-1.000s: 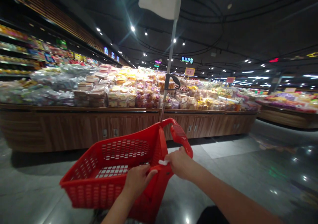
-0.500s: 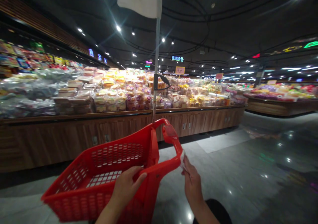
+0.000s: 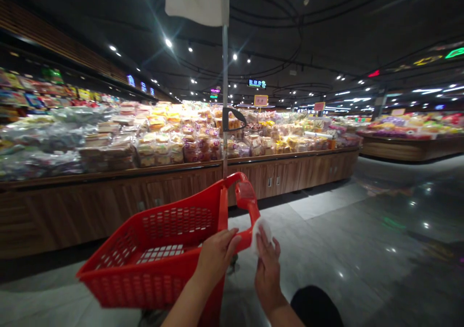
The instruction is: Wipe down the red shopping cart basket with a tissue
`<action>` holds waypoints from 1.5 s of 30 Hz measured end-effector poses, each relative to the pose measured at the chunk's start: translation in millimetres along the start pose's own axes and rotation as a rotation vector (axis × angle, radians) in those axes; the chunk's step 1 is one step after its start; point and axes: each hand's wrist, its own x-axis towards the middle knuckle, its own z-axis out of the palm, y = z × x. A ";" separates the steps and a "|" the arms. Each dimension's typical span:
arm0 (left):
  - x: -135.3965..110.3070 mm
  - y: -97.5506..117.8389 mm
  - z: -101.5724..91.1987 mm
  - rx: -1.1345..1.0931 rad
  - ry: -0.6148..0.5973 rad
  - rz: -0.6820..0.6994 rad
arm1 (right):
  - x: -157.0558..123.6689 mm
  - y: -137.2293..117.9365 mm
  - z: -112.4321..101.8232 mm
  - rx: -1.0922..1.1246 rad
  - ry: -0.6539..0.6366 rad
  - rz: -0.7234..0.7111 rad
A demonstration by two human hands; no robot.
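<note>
A red plastic shopping cart (image 3: 159, 283) with perforated basket walls stands in front of me, its inside showing no goods. My left hand (image 3: 216, 254) is closed over the near side of its frame, close to where the handle (image 3: 253, 210) joins. In my right hand (image 3: 267, 271) is a white cloth (image 3: 261, 232), pressed by the fingers against the near bend of the handle. Part of the cloth is hidden behind the fingers. From the cart's back corner rises an upright pole (image 3: 225, 70) with a white flag (image 3: 195, 2) and a dark grey loop (image 3: 234, 120).
A long wood-panelled display counter (image 3: 192, 182) heaped with packaged food (image 3: 159, 138) runs behind the cart. Another display stand (image 3: 409, 145) is at the far right. Grey tiled floor (image 3: 362, 249) extends to the right. Something black and rounded (image 3: 315, 307) shows at the bottom edge.
My left hand has slid right along the frame, nearer the handle. My right hand has turned and shifted slightly left, showing more of the white cloth. The basket's front has swung right.
</note>
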 end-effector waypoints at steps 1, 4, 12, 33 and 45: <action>-1.9 -1.2 -1.9 0.000 -0.002 0.001 | 5.6 3.8 0.1 0.011 0.004 0.066; -6.2 -3.3 -6.2 0.009 0.008 0.004 | 11.2 6.2 0.0 0.072 -0.023 0.269; -14.8 -15.4 -16.6 0.006 0.047 0.036 | -3.5 -12.3 0.4 0.177 -0.101 0.232; -35.7 -32.9 -46.3 -0.060 0.003 0.063 | 61.7 -20.4 -25.1 -0.020 -0.396 -0.083; -37.3 -8.8 -60.5 -0.001 0.003 0.004 | 79.8 6.6 -14.9 -0.055 -0.493 -0.094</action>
